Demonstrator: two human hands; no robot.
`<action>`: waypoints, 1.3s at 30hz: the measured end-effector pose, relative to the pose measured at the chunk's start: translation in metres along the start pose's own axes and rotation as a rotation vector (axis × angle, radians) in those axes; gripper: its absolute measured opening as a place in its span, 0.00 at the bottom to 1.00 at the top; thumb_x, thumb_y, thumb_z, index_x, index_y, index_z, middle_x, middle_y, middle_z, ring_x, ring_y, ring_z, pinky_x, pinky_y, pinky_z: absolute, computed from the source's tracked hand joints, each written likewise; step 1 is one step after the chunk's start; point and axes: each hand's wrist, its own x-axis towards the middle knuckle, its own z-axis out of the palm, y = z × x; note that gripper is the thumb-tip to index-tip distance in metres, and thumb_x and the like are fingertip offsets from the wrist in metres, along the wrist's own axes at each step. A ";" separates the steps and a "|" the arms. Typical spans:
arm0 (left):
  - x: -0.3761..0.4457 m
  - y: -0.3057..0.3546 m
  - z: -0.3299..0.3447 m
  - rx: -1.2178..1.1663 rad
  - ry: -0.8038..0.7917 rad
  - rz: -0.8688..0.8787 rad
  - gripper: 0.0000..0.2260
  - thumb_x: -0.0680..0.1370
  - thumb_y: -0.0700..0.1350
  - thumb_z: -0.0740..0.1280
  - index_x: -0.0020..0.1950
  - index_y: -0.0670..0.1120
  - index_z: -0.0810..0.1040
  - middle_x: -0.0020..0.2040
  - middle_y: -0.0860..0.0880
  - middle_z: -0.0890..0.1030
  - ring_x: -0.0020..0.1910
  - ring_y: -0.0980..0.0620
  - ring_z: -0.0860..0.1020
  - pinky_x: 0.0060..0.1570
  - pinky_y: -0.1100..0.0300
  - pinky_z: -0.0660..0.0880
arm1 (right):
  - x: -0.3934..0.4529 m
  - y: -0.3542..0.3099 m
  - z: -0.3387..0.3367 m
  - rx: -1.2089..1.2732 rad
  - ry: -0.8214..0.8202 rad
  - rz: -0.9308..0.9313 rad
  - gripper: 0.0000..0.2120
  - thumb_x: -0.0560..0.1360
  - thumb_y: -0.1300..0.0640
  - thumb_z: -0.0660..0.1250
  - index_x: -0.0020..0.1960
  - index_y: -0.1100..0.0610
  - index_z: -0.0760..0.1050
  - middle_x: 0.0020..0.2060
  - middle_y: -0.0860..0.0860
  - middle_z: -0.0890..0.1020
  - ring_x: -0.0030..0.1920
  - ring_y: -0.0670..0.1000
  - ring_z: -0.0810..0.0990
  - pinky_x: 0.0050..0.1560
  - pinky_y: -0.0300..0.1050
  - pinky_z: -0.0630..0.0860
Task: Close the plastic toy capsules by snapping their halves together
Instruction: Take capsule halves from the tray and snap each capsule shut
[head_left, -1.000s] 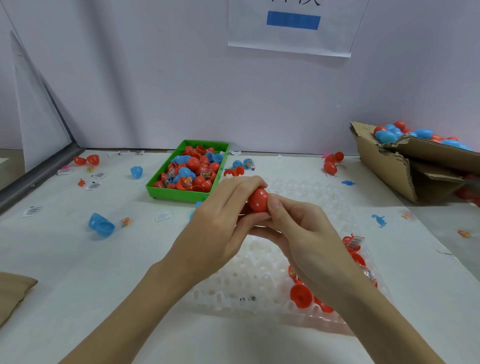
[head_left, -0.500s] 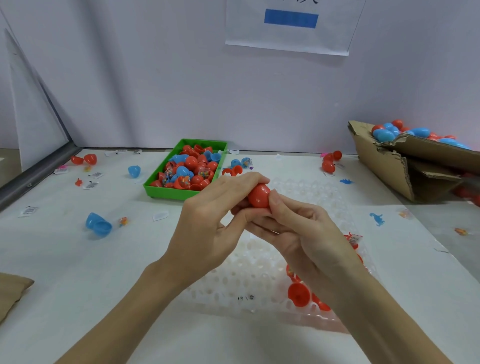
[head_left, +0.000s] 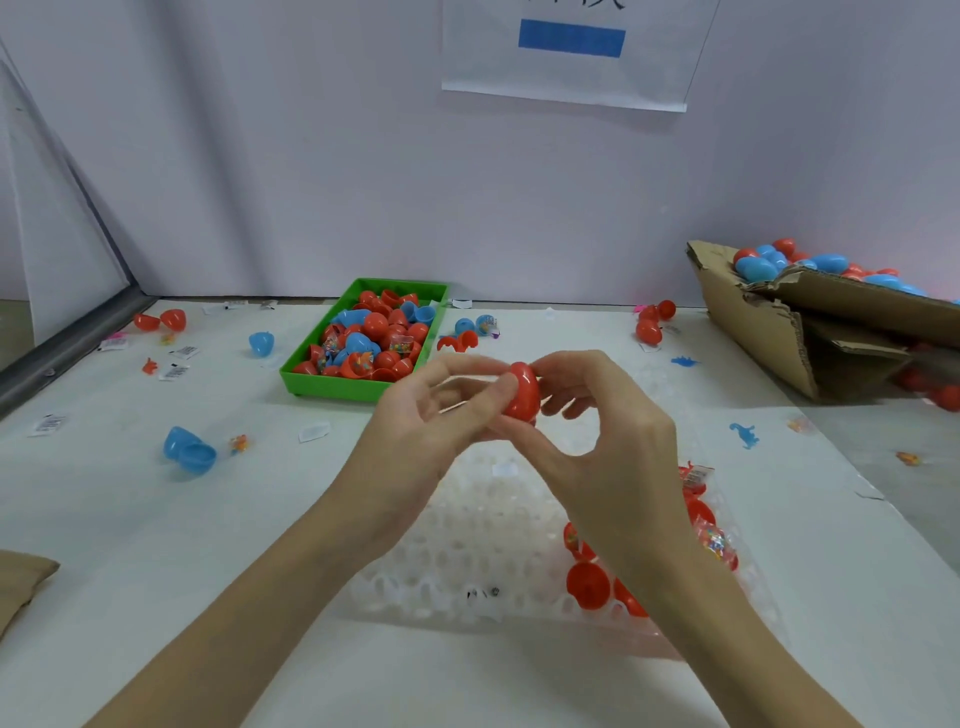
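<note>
A red egg-shaped capsule (head_left: 522, 391) is held above the table's middle, between both hands. My left hand (head_left: 431, 431) pinches its left side with thumb and fingertips. My right hand (head_left: 597, 431) grips its right side, index finger over the top and thumb beneath. The capsule's halves look joined, though its lower part is hidden by fingers. Several open red halves (head_left: 589, 582) lie on a clear dimpled tray (head_left: 467, 545) below my right wrist.
A green tray (head_left: 311, 371) full of red and blue capsule parts stands at the back centre. A torn cardboard box (head_left: 769, 332) with closed capsules sits at the right. A blue open capsule (head_left: 189, 451), small toys and labels are scattered about the white table.
The hands have opened up around the capsule: it now shows more, turned upright between the fingertips. My right fingers have lifted off its front.
</note>
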 end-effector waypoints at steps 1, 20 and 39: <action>0.000 0.000 -0.001 -0.027 -0.017 -0.026 0.10 0.76 0.51 0.76 0.55 0.50 0.86 0.53 0.43 0.87 0.55 0.42 0.86 0.57 0.53 0.82 | 0.000 0.001 0.001 -0.020 -0.009 -0.010 0.20 0.71 0.50 0.79 0.58 0.58 0.79 0.48 0.49 0.82 0.44 0.43 0.78 0.48 0.30 0.76; 0.002 0.003 -0.008 -0.314 -0.190 -0.176 0.18 0.78 0.50 0.73 0.60 0.38 0.85 0.55 0.38 0.86 0.56 0.41 0.85 0.56 0.57 0.81 | 0.000 -0.004 0.001 0.040 -0.138 -0.200 0.21 0.79 0.58 0.71 0.70 0.64 0.75 0.59 0.54 0.81 0.56 0.49 0.80 0.61 0.34 0.76; 0.003 -0.003 -0.008 0.171 -0.134 -0.039 0.16 0.80 0.60 0.67 0.51 0.50 0.87 0.49 0.43 0.88 0.49 0.43 0.87 0.55 0.56 0.83 | 0.000 0.003 -0.001 0.018 -0.353 0.024 0.22 0.81 0.60 0.69 0.74 0.51 0.72 0.58 0.45 0.77 0.56 0.41 0.75 0.58 0.31 0.74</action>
